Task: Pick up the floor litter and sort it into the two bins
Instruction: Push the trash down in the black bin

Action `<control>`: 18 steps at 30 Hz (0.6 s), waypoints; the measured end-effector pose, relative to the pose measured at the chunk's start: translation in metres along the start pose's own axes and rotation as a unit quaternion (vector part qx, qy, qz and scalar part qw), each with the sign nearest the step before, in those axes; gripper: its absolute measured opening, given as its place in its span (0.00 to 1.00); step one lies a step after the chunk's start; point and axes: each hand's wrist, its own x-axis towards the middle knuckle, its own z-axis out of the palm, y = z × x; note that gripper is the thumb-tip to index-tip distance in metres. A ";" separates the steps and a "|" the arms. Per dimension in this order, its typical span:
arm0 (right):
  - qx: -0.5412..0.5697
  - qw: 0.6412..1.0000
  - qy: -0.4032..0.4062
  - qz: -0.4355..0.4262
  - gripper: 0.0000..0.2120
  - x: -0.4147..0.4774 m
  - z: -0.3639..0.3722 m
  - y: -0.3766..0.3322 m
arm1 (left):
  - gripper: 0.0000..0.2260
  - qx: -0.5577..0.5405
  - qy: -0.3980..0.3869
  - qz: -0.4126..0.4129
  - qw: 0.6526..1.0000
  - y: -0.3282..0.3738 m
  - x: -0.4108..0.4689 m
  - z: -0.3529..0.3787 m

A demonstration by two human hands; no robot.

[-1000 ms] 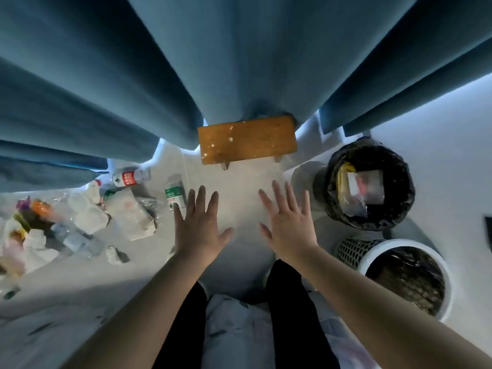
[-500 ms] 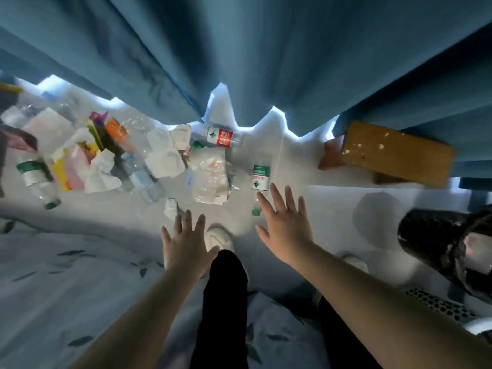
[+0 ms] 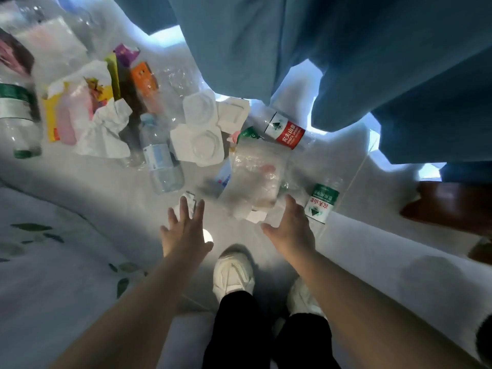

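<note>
Litter lies spread over the pale floor ahead of me. My left hand is open, fingers spread, just over a small crumpled paper scrap. My right hand is open beside a clear plastic bag, with a green-label bottle just to its right. Farther off lie a red-label bottle, a blue-label bottle, white plastic trays, crumpled white paper and coloured wrappers. Neither bin is in view.
Blue curtains hang over the far side. A wooden stool stands at the right edge. A leaf-print sheet covers the lower left. My white shoes stand below my hands. A large green-label bottle lies far left.
My view has swung left from the bins and stool to the litter pile. Both hands have moved forward and down toward the litter, still holding nothing.
</note>
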 end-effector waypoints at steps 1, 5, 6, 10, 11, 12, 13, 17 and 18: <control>0.006 1.000 0.019 -0.011 0.35 0.011 0.008 -0.004 | 0.45 -0.009 0.000 -0.010 1.000 -0.001 0.013 0.008; -0.127 0.970 0.145 -0.146 0.37 0.049 0.036 -0.020 | 0.44 -0.060 0.007 -0.052 0.997 -0.008 0.055 0.033; -0.155 0.960 0.160 -0.168 0.39 0.058 0.042 -0.023 | 0.44 -0.068 0.010 -0.056 0.996 -0.010 0.062 0.038; -0.203 0.952 0.170 -0.150 0.37 0.090 0.057 -0.033 | 0.38 -0.093 0.037 -0.056 0.993 -0.015 0.086 0.057; -0.215 0.950 0.176 -0.144 0.34 0.095 0.059 -0.035 | 0.36 -0.102 0.052 -0.054 0.992 -0.015 0.090 0.062; -0.230 0.946 0.179 -0.144 0.30 0.100 0.061 -0.038 | 0.33 -0.111 0.067 -0.051 0.990 -0.014 0.093 0.065; -0.244 0.942 0.178 -0.146 0.27 0.104 0.062 -0.039 | 0.30 -0.121 0.079 -0.047 0.988 -0.014 0.096 0.069; -0.275 0.936 0.154 -0.155 0.13 0.112 0.062 -0.042 | 0.18 -0.157 0.102 -0.020 0.982 -0.016 0.103 0.073; -0.268 0.939 0.148 -0.158 0.11 0.111 0.060 -0.042 | 0.17 -0.160 0.103 -0.014 0.982 -0.017 0.103 0.072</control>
